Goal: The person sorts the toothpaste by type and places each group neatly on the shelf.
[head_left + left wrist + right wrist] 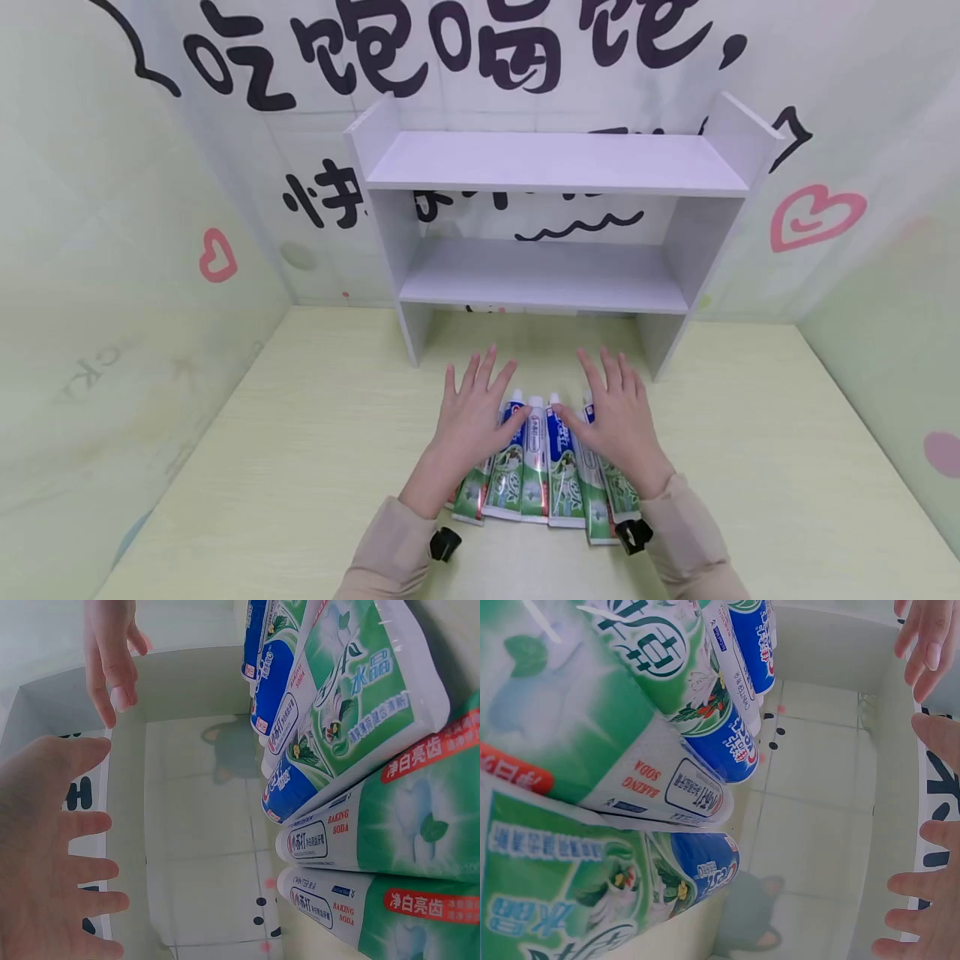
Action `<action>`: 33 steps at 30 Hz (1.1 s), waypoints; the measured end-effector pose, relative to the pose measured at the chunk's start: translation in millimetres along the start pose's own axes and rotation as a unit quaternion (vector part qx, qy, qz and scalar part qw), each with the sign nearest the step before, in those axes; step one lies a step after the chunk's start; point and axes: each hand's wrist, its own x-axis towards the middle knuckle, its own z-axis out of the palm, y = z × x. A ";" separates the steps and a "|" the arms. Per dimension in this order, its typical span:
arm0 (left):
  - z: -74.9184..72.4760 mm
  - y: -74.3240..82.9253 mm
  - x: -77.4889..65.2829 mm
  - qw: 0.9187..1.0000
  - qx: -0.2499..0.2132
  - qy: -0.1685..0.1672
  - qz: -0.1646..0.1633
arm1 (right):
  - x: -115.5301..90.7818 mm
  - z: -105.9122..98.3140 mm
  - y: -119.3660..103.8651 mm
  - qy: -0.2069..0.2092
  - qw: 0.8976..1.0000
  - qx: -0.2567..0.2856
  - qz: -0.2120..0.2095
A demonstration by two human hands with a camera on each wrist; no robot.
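Several toothpaste tubes (566, 483) lie side by side on the table, caps toward the shelf. Some are blue and green, others white and green with a red band. My left hand (472, 417) is spread above the left part of the row, its thumb over a blue-capped end in the head view. My right hand (618, 421) is likewise spread over the right part and hides some of the tubes there. Neither hand grips anything. In the left wrist view, a white and green toothpaste tube (420, 817) lies beside a blue and green one (360, 712), apart from the fingers.
A white two-tier shelf (555, 162) stands behind the tubes at the back of the pale table (315, 433). Printed walls with black lettering (375, 50) enclose the table at the back and sides. A black wrist strap piece (634, 535) shows at the right sleeve.
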 end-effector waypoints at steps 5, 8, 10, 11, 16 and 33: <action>1.4 0.8 2.2 1.000 0.000 0.005 0.003 | 0.1 -1.6 2.9 0.002 1.000 -0.014 -0.001; 0.7 0.3 2.2 1.000 -0.004 0.007 0.003 | 0.4 -3.6 3.1 -0.001 1.000 -0.021 0.000; 0.2 0.0 1.8 1.000 -0.003 0.006 0.001 | 0.8 -4.4 3.2 -0.002 1.000 -0.021 0.001; -0.3 -0.1 1.5 1.000 -0.003 0.005 0.000 | 0.9 -4.8 3.2 -0.003 1.000 -0.022 0.001; -1.4 -0.4 0.0 1.000 -0.003 0.006 -0.002 | 0.8 -6.7 2.4 0.004 1.000 -0.023 0.007; -1.7 -14.0 5.7 0.974 -0.116 0.194 0.029 | 2.7 -9.8 0.0 -0.005 0.986 0.120 0.117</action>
